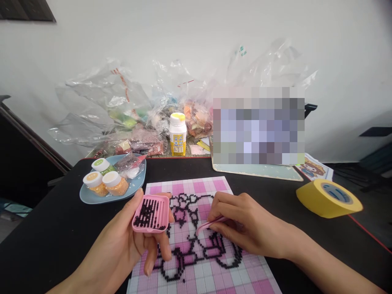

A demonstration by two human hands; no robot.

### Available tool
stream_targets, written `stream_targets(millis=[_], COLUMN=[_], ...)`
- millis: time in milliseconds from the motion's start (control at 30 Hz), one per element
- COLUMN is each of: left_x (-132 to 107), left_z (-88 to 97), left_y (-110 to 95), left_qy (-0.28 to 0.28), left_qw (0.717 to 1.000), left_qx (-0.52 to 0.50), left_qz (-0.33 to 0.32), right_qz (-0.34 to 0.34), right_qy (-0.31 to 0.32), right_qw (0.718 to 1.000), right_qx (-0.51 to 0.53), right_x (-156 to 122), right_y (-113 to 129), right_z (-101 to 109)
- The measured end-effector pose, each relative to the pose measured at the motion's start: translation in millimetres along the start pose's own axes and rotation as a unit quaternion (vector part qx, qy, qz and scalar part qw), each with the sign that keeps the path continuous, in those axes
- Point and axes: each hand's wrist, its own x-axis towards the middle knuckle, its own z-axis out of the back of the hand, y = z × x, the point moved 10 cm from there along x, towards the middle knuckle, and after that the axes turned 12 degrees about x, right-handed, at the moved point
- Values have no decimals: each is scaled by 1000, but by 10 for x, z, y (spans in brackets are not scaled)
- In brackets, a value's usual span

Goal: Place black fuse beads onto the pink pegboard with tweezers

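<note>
1. Pink-and-white checked pegboard (214,277) lies flat on the black bench (45,224), right in front of the person, below both hands.
2. An outline of small black beads (228,267) runs across it in loops and lines, with pink and white squares showing bare in between.
3. From where I stand, the left hand (122,230) cradles a shallow pink plastic tray (165,212), thumb along one side and fingers underneath, above the pegboard's left part. Loose black beads (147,216) fill most of its ridged floor, leaving some grooves bare towards the right.
4. The right hand (248,222) has its fingers pinched round a slim pink tool (211,223) with a curved tip, tweezers by the look of it. The tip points down over the pegboard's middle; I can't tell whether it grips a bead.
5. Off to the left, a blue plate (92,199) carries three small clear jars (115,185) with light lids, plus a plastic packet of dark beads (125,163).
6. Past the bench's red edge stands a white bottle with a yellow label (178,134), crumpled clear plastic bags (107,98) heaped around it.
7. Over on the right sits a fat yellow roll of tape (321,200), near a printed cartoon sheet (314,167).
</note>
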Motion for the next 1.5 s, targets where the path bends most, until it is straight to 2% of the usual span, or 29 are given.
stream_targets(millis=[233,400,733,1500], left_x=[19,-8,-30,-39], left_z=[85,-6,-78,-52], left_y=[36,-25,-92,-90], left_qy=[-27,2,9,-31], left_qw=[1000,1000,1000,999], left_qx=[-14,14,25,26], left_qz=[6,8,2,31], right_qz=[0,3,2,6], right_qy=[-2,-13,-14,-15], right_qw=[1000,1000,1000,1000], right_qx=[-1,0,-5,-9], right_x=[0,4,-2,-2], right_y=[-13,-5,-14,1], right_z=[-3,10,-3,7])
